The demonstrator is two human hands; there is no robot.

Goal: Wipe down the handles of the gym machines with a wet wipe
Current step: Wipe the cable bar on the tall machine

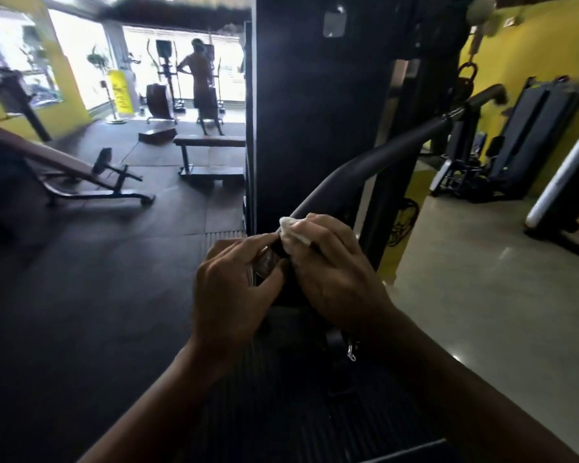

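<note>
Wipe [292,232], right hand [331,272], left hand [234,289] on handle [348,175] end, open floor [97,262]

Nothing can be read: the yellow standing banner [120,91] (far back, left) bears dark marks, perhaps lettering, too blurred.

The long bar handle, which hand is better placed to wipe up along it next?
Probably the right. The right hand holds the wet wipe against the handle, which rises away to that side. The left hand grips the handle's near end and has no wipe.
</note>
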